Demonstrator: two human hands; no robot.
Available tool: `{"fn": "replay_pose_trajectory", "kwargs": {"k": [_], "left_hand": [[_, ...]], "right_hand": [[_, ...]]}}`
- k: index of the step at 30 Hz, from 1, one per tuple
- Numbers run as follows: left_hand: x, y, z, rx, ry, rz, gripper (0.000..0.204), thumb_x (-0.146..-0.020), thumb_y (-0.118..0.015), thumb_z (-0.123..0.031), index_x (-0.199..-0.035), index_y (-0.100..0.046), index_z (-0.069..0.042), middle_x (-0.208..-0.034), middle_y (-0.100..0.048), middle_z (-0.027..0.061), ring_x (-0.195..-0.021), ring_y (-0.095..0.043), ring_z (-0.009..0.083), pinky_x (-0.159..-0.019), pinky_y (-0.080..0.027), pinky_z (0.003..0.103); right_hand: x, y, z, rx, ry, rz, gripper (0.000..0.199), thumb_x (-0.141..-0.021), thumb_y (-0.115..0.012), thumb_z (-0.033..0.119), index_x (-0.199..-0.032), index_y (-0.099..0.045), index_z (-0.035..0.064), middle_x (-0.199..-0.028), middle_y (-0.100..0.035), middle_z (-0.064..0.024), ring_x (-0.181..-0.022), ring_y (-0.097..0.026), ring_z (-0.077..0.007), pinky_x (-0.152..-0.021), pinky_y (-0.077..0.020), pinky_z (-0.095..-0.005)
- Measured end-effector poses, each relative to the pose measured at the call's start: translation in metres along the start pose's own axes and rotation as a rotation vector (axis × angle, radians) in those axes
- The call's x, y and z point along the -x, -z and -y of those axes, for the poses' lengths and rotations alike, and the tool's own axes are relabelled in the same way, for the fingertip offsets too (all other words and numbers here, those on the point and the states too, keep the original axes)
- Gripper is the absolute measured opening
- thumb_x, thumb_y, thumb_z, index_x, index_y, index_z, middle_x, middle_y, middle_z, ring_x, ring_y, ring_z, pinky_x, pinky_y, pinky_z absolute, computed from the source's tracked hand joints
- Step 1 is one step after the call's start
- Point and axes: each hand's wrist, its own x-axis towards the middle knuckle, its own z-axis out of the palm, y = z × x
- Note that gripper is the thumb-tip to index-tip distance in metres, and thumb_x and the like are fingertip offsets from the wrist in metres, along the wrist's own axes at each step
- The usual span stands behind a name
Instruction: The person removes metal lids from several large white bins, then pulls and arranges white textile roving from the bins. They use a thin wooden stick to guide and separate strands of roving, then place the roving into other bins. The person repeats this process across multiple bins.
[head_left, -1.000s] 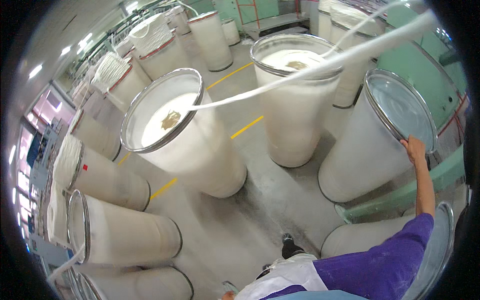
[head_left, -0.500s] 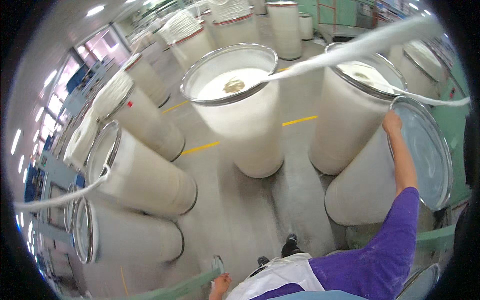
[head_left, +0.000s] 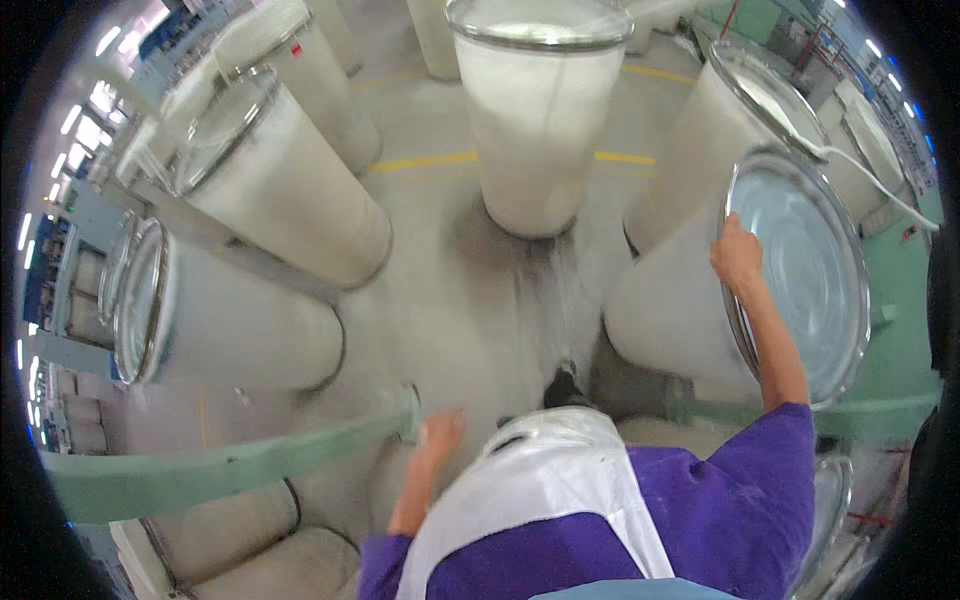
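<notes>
My right hand (head_left: 737,250) is closed around the near side of the metal rim of a tall white spinning can (head_left: 665,305) on the right. A pale blue-grey inside surface (head_left: 800,255) shows through that can's mouth, with no fibre visible in it. My left hand (head_left: 441,432) hangs low in front of the apron, close to the end of a green rail (head_left: 250,462). Motion smears its fingers, and I cannot make out anything in them.
A tall can (head_left: 545,130) full of white fibre stands ahead. Behind the gripped can is another can (head_left: 690,160), with a white fibre strand (head_left: 880,185) running from it to the right. Several cans line the left, including a near one (head_left: 250,320). Yellow lines (head_left: 420,160) mark the floor.
The view has tipped downward, so the cans ahead sit higher in the picture. My right hand keeps its hold on the can's rim. My left hand stays low beside the green rail.
</notes>
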Motion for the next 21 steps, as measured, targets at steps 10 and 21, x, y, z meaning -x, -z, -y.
{"fn": "replay_pose_trajectory", "kwargs": {"k": [10,21], "left_hand": [[-0.089,0.132,-0.217,0.163,-1.212,-0.413,0.037,-0.085,-0.064,-0.017,-0.121,-0.057,-0.008,-0.117,-0.063,0.009,-0.111,-0.056,0.0292,-0.097,-0.043,0.042],[-0.063,0.134,-0.223,-0.019,-1.271,-0.593,0.034,-0.084,-0.064,-0.036,-0.065,-0.05,-0.013,-0.059,-0.047,0.0001,-0.059,-0.051,0.0168,-0.058,-0.042,0.03]], "right_hand": [[0.252,0.062,-0.048,-0.055,0.331,0.324,0.049,-0.073,-0.076,0.016,-0.118,-0.056,0.0105,-0.096,-0.064,-0.016,-0.083,-0.062,-0.0352,-0.073,-0.0482,-0.0422],[0.129,0.049,-0.002,-0.102,0.68,-0.143,0.046,-0.064,-0.071,0.0,-0.107,-0.069,0.0157,-0.117,-0.066,-0.0049,-0.114,-0.056,-0.028,-0.109,-0.0298,-0.0543]]}}
